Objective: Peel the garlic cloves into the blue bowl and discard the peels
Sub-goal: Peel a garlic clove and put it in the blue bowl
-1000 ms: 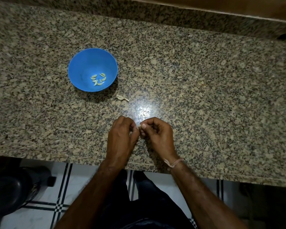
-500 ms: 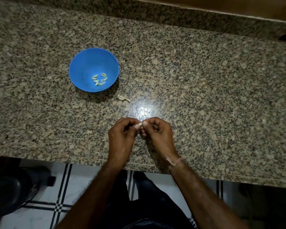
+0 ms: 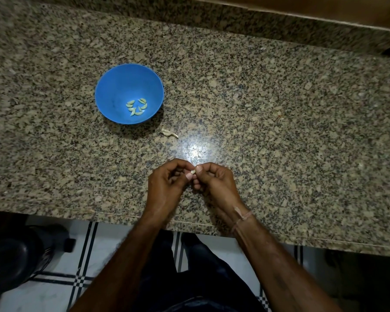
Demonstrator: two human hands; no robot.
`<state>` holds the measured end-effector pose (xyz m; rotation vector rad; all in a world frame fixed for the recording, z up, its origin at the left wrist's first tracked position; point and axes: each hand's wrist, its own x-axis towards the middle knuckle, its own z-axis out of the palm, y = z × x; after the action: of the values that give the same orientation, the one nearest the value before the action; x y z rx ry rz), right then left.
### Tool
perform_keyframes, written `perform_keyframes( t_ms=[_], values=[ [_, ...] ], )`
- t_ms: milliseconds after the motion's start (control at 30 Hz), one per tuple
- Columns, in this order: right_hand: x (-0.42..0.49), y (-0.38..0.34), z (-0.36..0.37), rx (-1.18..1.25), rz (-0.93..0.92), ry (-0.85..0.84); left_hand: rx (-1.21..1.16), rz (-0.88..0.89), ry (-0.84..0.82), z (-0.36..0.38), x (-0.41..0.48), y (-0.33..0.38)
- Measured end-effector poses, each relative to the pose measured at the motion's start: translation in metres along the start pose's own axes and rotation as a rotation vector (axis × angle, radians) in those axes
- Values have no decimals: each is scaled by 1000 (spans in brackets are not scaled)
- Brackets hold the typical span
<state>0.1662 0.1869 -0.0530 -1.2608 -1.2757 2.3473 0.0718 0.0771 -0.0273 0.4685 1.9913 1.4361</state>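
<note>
A blue bowl point(image 3: 113, 86) stands on the granite counter at the left, with several peeled garlic cloves point(image 3: 136, 107) in its bottom. Near the counter's front edge my left hand point(image 3: 167, 188) and my right hand point(image 3: 214, 183) meet, fingers curled. Between their thumbs and fingertips they pinch a small pale garlic clove point(image 3: 193, 171), mostly hidden by the fingers. A dry garlic peel point(image 3: 169, 133) lies on the counter just right of the bowl, apart from both hands.
The speckled granite counter point(image 3: 279, 131) runs wide to the right, with a raised back edge and a wooden strip point(image 3: 324, 10) beyond. Below the front edge are tiled floor and a dark round object point(image 3: 9, 255) at the lower left.
Both hands stay together over the same spot, with the fingertips shifting slightly around the clove. Its pale tip now shows between the thumbs. The bowl and peel have not moved.
</note>
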Motion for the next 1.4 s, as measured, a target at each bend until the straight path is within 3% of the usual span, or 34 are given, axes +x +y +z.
perform_keyframes(
  t_ms=[200,400,600,767,1067,1400],
  values=[
    [5,0,-4,6,95,-27,31,40,-109,-5,2,3],
    [6,2,-9,-5,133,-61,205,95,-157,-11,6,1],
    [4,-2,-6,-13,143,-72,246,101,-88,-5,2,-1],
    [2,-6,0,37,137,-46,51,31,5,2,-2,-8],
    [-1,-11,6,39,189,-54,209,227,-19,-6,-2,-1],
    [-4,-9,29,86,201,8,192,179,-32,-17,3,-8]
  ],
)
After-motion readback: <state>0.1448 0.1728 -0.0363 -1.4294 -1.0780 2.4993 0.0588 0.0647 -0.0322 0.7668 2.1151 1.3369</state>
